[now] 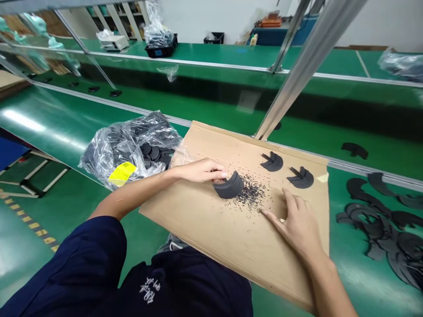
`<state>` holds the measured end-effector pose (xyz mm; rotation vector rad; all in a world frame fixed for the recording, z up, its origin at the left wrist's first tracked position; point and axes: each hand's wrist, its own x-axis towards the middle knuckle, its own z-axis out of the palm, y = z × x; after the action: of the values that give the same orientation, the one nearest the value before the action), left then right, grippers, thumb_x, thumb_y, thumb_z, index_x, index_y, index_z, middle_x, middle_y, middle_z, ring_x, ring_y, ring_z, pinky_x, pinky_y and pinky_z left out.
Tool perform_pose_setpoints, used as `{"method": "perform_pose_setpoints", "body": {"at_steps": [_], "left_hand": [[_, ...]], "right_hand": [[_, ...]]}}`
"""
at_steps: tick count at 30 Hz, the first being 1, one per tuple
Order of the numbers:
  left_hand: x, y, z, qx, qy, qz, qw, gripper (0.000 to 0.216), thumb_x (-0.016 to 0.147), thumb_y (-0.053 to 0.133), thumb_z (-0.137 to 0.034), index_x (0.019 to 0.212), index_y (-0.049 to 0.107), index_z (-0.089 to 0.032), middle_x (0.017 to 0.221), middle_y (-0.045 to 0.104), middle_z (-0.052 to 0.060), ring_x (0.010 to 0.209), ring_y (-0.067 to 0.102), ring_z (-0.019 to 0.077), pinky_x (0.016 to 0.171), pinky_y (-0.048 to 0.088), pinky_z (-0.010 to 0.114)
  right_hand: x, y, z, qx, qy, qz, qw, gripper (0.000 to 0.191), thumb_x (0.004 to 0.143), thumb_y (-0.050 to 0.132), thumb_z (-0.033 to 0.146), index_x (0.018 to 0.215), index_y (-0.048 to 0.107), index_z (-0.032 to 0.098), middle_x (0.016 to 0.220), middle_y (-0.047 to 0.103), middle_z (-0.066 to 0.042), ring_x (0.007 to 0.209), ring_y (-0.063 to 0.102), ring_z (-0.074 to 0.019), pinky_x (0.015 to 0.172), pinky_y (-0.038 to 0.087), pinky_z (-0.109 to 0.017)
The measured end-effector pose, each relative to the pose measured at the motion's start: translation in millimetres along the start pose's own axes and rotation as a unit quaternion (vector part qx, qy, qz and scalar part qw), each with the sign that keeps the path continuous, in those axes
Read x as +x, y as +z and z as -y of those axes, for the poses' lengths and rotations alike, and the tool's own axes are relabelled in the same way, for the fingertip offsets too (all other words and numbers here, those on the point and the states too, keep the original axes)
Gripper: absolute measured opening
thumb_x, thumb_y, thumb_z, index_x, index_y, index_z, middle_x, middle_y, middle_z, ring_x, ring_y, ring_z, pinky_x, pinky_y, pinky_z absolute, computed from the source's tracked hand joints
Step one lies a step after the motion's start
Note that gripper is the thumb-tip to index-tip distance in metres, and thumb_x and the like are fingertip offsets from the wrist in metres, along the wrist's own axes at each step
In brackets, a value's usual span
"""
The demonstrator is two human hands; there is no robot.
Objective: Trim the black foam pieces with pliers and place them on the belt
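My left hand point(206, 170) is closed on the stem of a curved black plastic part point(228, 186), held just over a brown cardboard sheet point(185, 215). Beside that part lies a scatter of tiny black bits point(251, 193). My right hand point(295, 218) hovers over or rests on the cardboard with its fingers spread, thumb and forefinger apart, close to the scatter's right edge. Whether its thumb touches a bit is too small to tell. Two more black fan-shaped parts with stems, one nearer point(301, 177) and one farther point(272, 161), lie on the cardboard beyond my right hand.
A clear plastic bag point(128, 145) of black discs with a yellow label sits left of the cardboard. Many curved black parts point(386, 229) are piled on the green bench at right. A metal post point(297, 75) rises behind the cardboard. Black parts line the green belt point(205, 108) beyond.
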<state>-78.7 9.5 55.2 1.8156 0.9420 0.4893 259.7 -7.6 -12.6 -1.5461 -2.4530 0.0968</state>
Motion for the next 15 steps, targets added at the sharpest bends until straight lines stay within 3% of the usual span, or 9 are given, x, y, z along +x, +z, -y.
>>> {"method": "perform_pose_setpoints", "body": {"at_steps": [4, 7, 10, 13, 15], "left_hand": [[-3, 9, 3, -0.036, 0.008, -0.027, 0.999, 0.035, 0.099, 0.048, -0.038, 0.074, 0.056, -0.015, 0.069, 0.052, -0.002, 0.065, 0.046, 0.0091, 0.066, 0.04, 0.021], [0, 18, 4, -0.026, 0.034, -0.063, 0.997, 0.033, 0.1, 0.047, -0.031, 0.077, 0.06, -0.013, 0.07, 0.058, -0.001, 0.065, 0.051, 0.0084, 0.067, 0.042, 0.02], [8, 32, -1, 0.018, 0.034, -0.096, 0.995, 0.034, 0.104, 0.044, -0.028, 0.084, 0.065, -0.011, 0.075, 0.066, 0.001, 0.068, 0.058, 0.0083, 0.068, 0.045, 0.017], [13, 42, -11, 0.061, 0.016, -0.087, 0.994, 0.032, 0.105, 0.044, -0.03, 0.099, 0.069, -0.012, 0.088, 0.073, 0.003, 0.077, 0.064, 0.0093, 0.073, 0.049, 0.017], [8, 37, -15, 0.095, 0.009, -0.079, 0.992, 0.029, 0.105, 0.046, -0.032, 0.109, 0.069, -0.014, 0.1, 0.075, 0.005, 0.087, 0.067, 0.0118, 0.081, 0.05, 0.019]], "right_hand": [[-7, 3, -6, 0.007, -0.032, -0.003, 0.999, 0.091, 0.089, 0.044, 0.076, 0.154, 0.035, 0.013, 0.131, 0.058, -0.027, 0.12, 0.056, -0.045, 0.097, 0.049, -0.06], [-2, 2, -4, 0.036, -0.071, -0.03, 0.996, 0.096, 0.084, 0.047, 0.081, 0.159, 0.03, 0.022, 0.146, 0.05, -0.029, 0.137, 0.045, -0.0508, 0.104, 0.044, -0.066], [8, -3, 16, 0.167, -0.056, -0.039, 0.983, 0.085, 0.083, 0.055, 0.076, 0.155, 0.038, 0.034, 0.152, 0.049, -0.02, 0.144, 0.043, -0.0439, 0.111, 0.045, -0.061], [22, -10, 47, 0.387, 0.014, 0.036, 0.921, 0.072, 0.079, 0.066, 0.072, 0.137, 0.058, 0.03, 0.133, 0.067, -0.013, 0.116, 0.068, -0.0367, 0.098, 0.059, -0.055], [33, -12, 65, 0.487, 0.069, 0.086, 0.866, 0.056, 0.074, 0.074, 0.068, 0.11, 0.071, 0.025, 0.102, 0.077, -0.009, 0.081, 0.075, -0.0277, 0.076, 0.066, -0.044]]}}
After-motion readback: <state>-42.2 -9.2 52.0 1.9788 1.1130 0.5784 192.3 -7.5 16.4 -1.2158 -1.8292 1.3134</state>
